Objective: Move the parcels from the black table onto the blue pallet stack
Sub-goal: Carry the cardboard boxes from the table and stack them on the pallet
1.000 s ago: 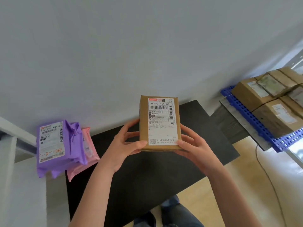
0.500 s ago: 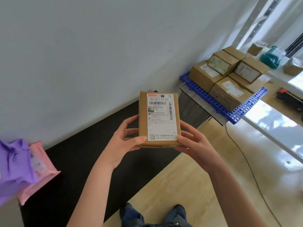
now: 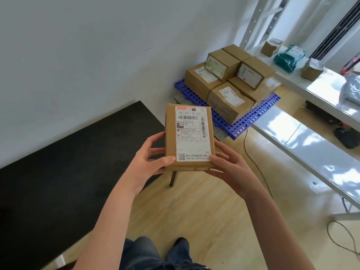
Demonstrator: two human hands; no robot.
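- The cardboard parcel [image 3: 190,137] is in mid-air between the black table [image 3: 68,172] and the blue pallet stack [image 3: 251,118].
- The left hand [image 3: 148,162] and right hand [image 3: 231,166] clamp its near end.
- It looks stiff and light; hold its 2 long sides.

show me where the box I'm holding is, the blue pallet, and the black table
held box [image 3: 190,136], head view, on its white shipping label.
blue pallet [image 3: 251,118], head view, on its bare perforated front edge.
black table [image 3: 68,172], head view, on its bare top.
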